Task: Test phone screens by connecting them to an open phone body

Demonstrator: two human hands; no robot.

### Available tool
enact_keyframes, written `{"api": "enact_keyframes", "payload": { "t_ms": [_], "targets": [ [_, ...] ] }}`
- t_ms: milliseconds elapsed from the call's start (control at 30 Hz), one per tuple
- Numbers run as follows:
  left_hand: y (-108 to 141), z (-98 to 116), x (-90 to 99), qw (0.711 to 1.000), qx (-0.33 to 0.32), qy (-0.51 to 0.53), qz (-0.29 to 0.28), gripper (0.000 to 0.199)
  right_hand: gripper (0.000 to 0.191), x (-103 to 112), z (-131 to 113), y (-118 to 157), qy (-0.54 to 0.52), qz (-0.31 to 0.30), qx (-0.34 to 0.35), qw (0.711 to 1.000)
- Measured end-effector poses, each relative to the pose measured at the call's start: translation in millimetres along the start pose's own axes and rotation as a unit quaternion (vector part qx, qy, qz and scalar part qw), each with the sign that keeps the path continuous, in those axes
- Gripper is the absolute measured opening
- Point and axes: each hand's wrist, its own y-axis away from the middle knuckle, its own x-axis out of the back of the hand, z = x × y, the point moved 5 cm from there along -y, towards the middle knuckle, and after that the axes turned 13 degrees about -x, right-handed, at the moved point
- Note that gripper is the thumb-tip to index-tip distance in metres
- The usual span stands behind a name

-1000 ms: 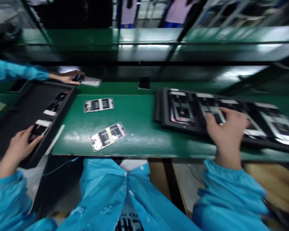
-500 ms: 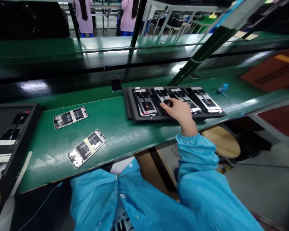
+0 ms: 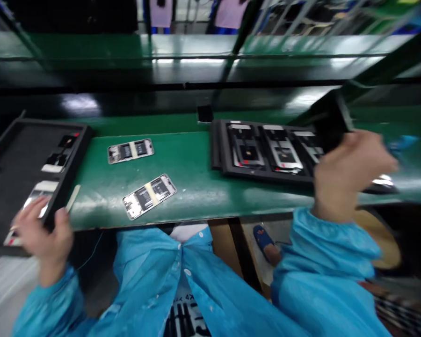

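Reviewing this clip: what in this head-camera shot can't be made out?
Head view only:
The dark object in the right hand: motion blur hides what it is.
The right black tray: its right end is hidden by that hand.
The left black tray: cut off by the left edge.
The left hand: blur and fingers hide whether it grips anything.
The blue item: too blurred to name.
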Motion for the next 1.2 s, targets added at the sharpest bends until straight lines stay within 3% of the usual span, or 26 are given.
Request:
{"api": "enact_keyframes", "payload": {
  "t_ms": [33,67,100,133,167,233,267,300,333,400,533,633,733,867,933,1000,1067,1200],
  "targets": [
    [2,17,-9.9,0.999,-0.022,0.003,0.027,0.047,0.051,5,-12,13,-0.087,0.042,0.067,0.993],
    [5,32,-28.0,0.998,-0.004,0.063,0.001,0.039,0.052,10,-27,31,-0.183,0.057,0.149,0.97],
    [9,46,-50.6,0.986,0.053,0.155,-0.044,0.035,0.049,13,-42,53,-0.278,0.03,0.228,0.933],
    [15,61,-74.4,0.952,0.122,0.268,-0.078,0.036,0.04,14,-59,76,-0.358,-0.035,0.285,0.888],
    [22,78,-99.2,0.895,0.192,0.384,-0.119,0.046,0.029,12,-77,100,-0.411,-0.149,0.314,0.843],
    [37,112,-140.5,0.746,0.308,0.552,-0.209,0.066,0.029,10,-114,154,-0.457,-0.382,0.361,0.718],
    [43,126,-153.5,0.684,0.348,0.594,-0.241,0.072,0.032,11,-129,178,-0.453,-0.451,0.381,0.668],
    [48,135,-161.4,0.642,0.376,0.617,-0.258,0.074,0.034,12,-140,196,-0.447,-0.497,0.392,0.632],
    [50,139,-165.0,0.623,0.395,0.625,-0.256,0.072,0.036,11,-149,210,-0.438,-0.525,0.4,0.61],
    [50,134,-163.0,0.635,0.411,0.621,-0.206,0.063,0.039,3,-159,221,-0.428,-0.555,0.391,0.596],
    [40,100,-146.9,0.735,0.389,0.545,-0.106,0.058,0.052,-33,-160,214,-0.373,-0.6,0.361,0.609],
    [30,76,-139.4,0.834,0.329,0.428,-0.116,0.054,0.062,-71,-160,202,-0.303,-0.604,0.35,0.649],
    [20,59,-136.1,0.906,0.25,0.309,-0.143,0.038,0.062,-109,-165,189,-0.24,-0.582,0.353,0.692],
    [15,55,-139.2,0.943,0.159,0.217,-0.198,0.021,0.049,-141,-172,181,-0.166,-0.542,0.401,0.719],
    [14,56,-141.5,0.946,0.14,0.2,-0.21,0.018,0.044,-140,-176,182,-0.156,-0.494,0.433,0.738],
    [13,57,-143.9,0.945,0.141,0.2,-0.216,0.019,0.04,-126,-182,189,-0.189,-0.432,0.46,0.752],
    [12,57,-146.9,0.938,0.154,0.217,-0.222,0.022,0.039,-104,-190,207,-0.254,-0.402,0.494,0.728],
    [10,57,-151.6,0.917,0.183,0.277,-0.222,0.029,0.041,-67,-204,261,-0.359,-0.447,0.579,0.58]
  ]
}}
